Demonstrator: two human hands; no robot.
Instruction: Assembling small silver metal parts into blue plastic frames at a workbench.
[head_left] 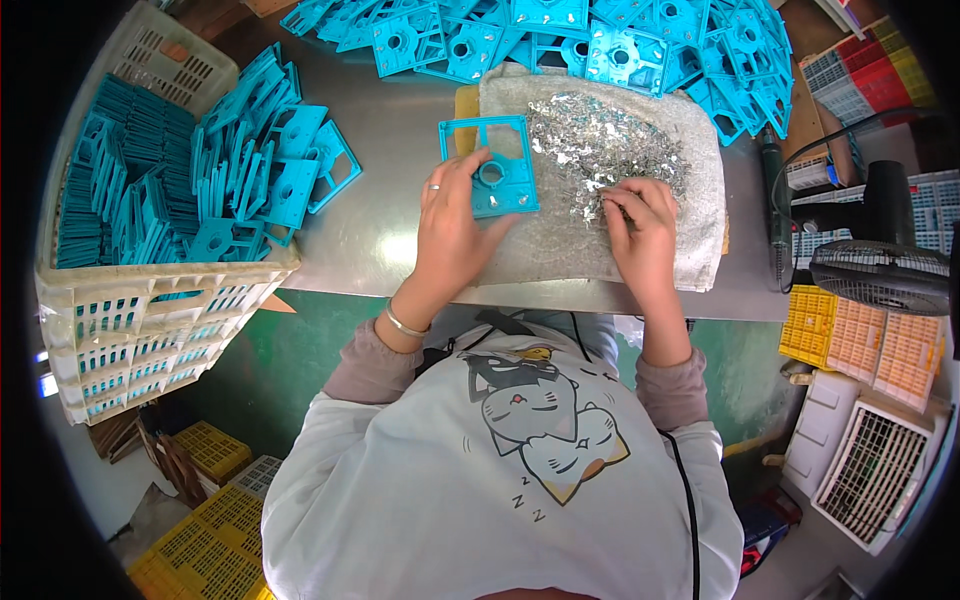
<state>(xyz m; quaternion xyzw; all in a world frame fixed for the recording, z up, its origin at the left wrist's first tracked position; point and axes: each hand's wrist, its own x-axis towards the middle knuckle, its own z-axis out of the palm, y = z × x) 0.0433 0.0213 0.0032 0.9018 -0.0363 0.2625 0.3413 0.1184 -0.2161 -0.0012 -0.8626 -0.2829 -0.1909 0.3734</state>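
My left hand point(455, 215) grips a square turquoise plastic frame point(513, 178) with a round hole in its lower half, tilted up above the left edge of a grey cloth point(550, 255). On that cloth lies a spread heap of small metal and white parts point(570, 140). At the heap's lower right, my right hand point(642, 225) has its thumb and fingers pinched together. Whatever is between those fingertips is too small to make out.
A white crate point(150, 290) full of turquoise frames stands at the left. More turquoise frames point(625, 55) are piled along the table's far side. An electric screwdriver point(775, 190) with a cable and a black fan point(880, 270) are at the right. Yellow crates point(215, 520) sit below left.
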